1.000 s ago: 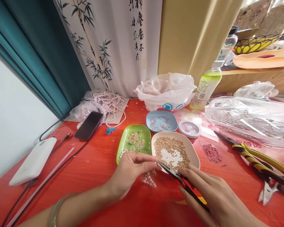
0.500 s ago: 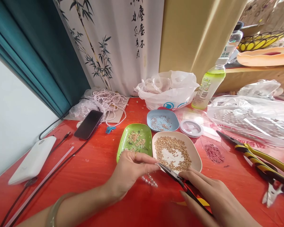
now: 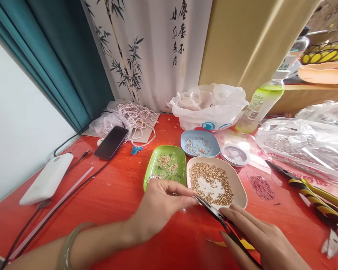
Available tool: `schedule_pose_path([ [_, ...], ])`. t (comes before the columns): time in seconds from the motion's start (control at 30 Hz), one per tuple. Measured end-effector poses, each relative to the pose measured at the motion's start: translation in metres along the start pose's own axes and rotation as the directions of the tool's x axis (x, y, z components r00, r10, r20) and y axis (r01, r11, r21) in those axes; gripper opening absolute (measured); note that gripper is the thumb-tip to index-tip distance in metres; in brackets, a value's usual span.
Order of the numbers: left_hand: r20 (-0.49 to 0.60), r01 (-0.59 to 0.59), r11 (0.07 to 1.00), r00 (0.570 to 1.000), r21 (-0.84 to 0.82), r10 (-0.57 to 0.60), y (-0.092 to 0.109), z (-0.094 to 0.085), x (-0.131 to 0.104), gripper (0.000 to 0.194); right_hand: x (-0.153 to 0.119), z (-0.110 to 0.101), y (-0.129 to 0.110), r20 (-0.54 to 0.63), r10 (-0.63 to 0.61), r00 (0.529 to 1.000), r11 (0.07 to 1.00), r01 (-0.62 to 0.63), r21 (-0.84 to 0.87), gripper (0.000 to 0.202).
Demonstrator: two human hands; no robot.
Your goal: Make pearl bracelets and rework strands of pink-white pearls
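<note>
My left hand (image 3: 165, 200) pinches something too small to make out, most likely part of a bead piece; a clear bead (image 3: 184, 210) shows below its fingertips. In my right hand (image 3: 259, 232) are thin-nosed pliers (image 3: 214, 210) with dark handles, and their tips touch the left fingertips. Just behind the hands lies a cream tray (image 3: 240, 191) of gold beads. A green tray (image 3: 149, 168) with small gold pieces is beyond my left hand, and a blue tray (image 3: 199, 135) with tiny pieces stands farther back.
A phone (image 3: 111, 142), a white power bank (image 3: 46, 180) and cables lie left. Pearl strands (image 3: 138, 116), a plastic bag (image 3: 208, 107) and a bottle (image 3: 260, 107) stand behind. Bagged beads (image 3: 307, 144) and yellow-black pliers (image 3: 318, 195) are right.
The whole view has shifted, so the tabletop things appear farther right. Both hands keep their holds; the strand of beads under my left hand is now mostly out of sight.
</note>
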State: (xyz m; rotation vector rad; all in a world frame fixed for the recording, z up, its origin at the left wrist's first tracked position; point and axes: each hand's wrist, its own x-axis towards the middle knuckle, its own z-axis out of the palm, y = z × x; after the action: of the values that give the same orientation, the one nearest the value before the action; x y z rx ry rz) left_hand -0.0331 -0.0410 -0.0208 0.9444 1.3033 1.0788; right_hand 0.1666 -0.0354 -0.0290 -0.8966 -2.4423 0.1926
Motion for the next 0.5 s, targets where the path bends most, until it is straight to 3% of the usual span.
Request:
schedule_pose_path([
  [0.27,0.036,0.072,0.997,0.997,0.012,-0.073,0.0055,-0.0025,-0.0007,0.018,-0.0045,0.0021,0.0055,-0.029,-0.124,0.992,0.972,0.115,-0.204,0.025],
  [0.5,0.066,0.096,0.995,0.993,0.023,-0.097,0.0045,-0.0036,-0.0014,0.018,-0.0034,-0.0010,0.0038,-0.034,-0.141,0.989,0.968,0.131,-0.214,0.025],
])
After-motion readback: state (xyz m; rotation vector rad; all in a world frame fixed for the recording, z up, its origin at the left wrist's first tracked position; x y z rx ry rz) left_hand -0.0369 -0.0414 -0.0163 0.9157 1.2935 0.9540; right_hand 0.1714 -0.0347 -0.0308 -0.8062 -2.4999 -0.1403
